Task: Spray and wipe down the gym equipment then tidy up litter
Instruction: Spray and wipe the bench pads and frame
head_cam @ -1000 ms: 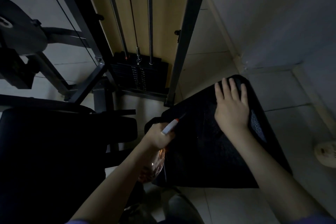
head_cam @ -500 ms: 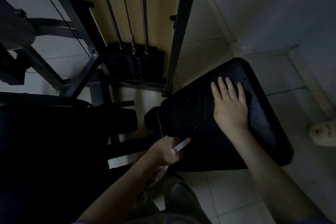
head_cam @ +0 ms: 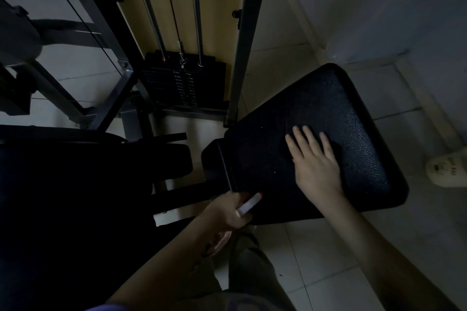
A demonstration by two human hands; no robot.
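A dark bench [head_cam: 75, 197] fills the left side, too dim to read in detail. Behind it stands a weight stack [head_cam: 187, 83] between the machine's metal uprights, with rods [head_cam: 197, 7] rising from its top. Low in the middle, the left hand [head_cam: 225, 212] is curled tightly round the neck of the spray bottle [head_cam: 250, 203]. The bottle's white nozzle with its red tip sticks out past the knuckles and points up and right, over the near edge of the pad [head_cam: 353, 113]. The bottle's clear body hangs below the fist, partly hidden by the wrist. The black, textured pad lies tilted, to the right of the weight stack, above the pale floor tiles [head_cam: 316, 260]. On it the right hand [head_cam: 317, 169] lies flat, palm down, fingers straight and slightly spread, pointing away from the person and gripping nothing. A darker patch under and just beyond those fingers looks like a cloth [head_cam: 337, 146] pressed to the pad, though the dim light leaves its edges unclear. The two hands are near each other but apart, and the nozzle stops short of the right wrist. At the far right edge a pale slipper [head_cam: 449, 171] rests on the floor.
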